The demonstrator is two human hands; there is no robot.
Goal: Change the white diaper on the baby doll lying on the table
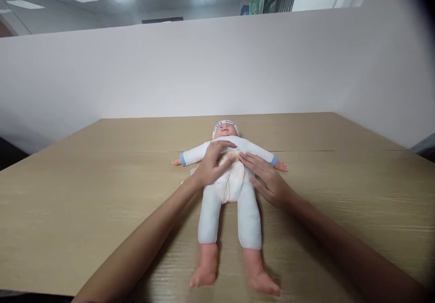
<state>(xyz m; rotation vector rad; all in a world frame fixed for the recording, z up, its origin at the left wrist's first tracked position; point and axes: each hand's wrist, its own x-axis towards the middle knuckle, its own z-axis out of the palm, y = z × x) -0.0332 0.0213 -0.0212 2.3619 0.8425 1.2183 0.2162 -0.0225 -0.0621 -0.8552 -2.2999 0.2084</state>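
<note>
A baby doll (249, 146) in white clothes with blue cuffs and a white cap lies on its back, feet toward me. Around its hips is a white diaper (231, 185) with a coloured print at the waist. My left hand (212, 164) rests over the left side of the diaper's waist, fingers stretched across the doll's belly. On the other side, my right hand (267, 176) lies with straight fingers against the diaper's right edge. A bit of white material shows beside my left wrist. Whether either hand pinches the diaper is not visible; both look flat.
The doll lies on a wide wooden table (102, 180) with a seam running across it behind the doll's arms. A white partition (190, 71) stands along the far edge and the right side. Ceiling lights show above it.
</note>
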